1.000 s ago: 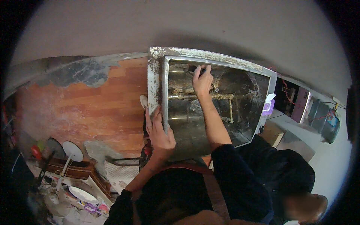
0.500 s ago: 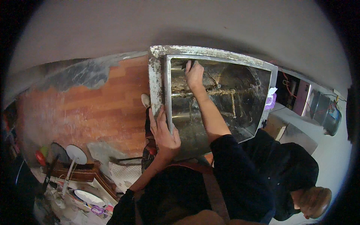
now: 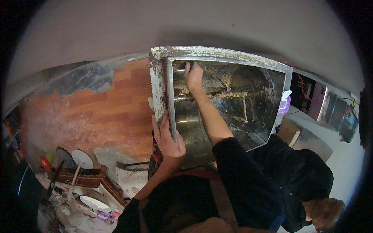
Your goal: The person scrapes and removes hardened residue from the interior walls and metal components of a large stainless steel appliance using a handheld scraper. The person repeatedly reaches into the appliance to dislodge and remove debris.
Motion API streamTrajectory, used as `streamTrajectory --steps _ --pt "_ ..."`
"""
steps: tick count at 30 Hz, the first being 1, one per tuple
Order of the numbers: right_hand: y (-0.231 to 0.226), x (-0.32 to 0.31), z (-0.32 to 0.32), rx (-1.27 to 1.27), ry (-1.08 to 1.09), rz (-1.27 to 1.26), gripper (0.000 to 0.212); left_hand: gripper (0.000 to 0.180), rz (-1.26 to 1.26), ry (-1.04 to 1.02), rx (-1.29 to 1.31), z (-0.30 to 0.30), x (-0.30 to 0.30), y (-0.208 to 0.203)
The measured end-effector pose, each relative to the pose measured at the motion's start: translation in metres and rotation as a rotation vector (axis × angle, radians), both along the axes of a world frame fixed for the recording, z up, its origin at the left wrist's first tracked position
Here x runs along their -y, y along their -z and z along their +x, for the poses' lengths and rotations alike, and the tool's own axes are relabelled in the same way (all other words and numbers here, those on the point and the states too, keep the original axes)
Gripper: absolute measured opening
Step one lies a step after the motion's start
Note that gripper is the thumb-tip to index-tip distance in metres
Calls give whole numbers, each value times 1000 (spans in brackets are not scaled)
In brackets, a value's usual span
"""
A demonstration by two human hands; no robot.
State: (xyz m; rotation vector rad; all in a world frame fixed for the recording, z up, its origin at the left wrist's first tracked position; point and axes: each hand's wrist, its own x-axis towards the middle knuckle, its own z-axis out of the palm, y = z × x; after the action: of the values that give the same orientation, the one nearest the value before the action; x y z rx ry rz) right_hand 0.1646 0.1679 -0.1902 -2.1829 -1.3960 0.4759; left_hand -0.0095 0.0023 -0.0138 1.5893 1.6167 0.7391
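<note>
A worn metal mixing tub with flaking paint on its wide rim is in front of me. A residue-crusted shaft with stirring arms crosses its inside. My right hand reaches into the tub near the far left corner. Its fingers are closed, with a small dark thing at the fingertips that I cannot make out. My left hand lies on the tub's left rim, fingers stretched along it and the thumb near the inner lip. A ring shows on one finger.
Another person in dark clothing is close on my right. A purple-and-white packet sits on the tub's right edge. Beyond it is a large blue water bottle. A white round-topped stand and clutter are at lower left. A wall runs behind the tub.
My right hand has moved slightly left along the far inner side of the tub. My left hand keeps its place on the rim. The view has shifted a little.
</note>
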Motion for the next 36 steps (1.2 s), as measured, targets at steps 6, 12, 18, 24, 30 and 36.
streamTrajectory --steps 6,12,18,24,30,36 --pt "13 0 -4 2 -111 -65 33 60 -16 -21 38 0 2 -1" --pt "36 2 -13 -105 -92 -87 31 58 -89 -14 19 7 1 0" --pt "15 -1 -29 -86 -8 -16 36 59 -179 -88 26 1 6 -9" --pt "28 -1 -26 -20 -124 29 29 61 -120 -46 -7 1 4 -8" --pt "36 0 -22 -66 -122 43 29 60 -55 -25 -51 6 -3 -10" --pt "37 3 -30 -54 -120 -129 33 61 1 -6 -22 0 3 0"
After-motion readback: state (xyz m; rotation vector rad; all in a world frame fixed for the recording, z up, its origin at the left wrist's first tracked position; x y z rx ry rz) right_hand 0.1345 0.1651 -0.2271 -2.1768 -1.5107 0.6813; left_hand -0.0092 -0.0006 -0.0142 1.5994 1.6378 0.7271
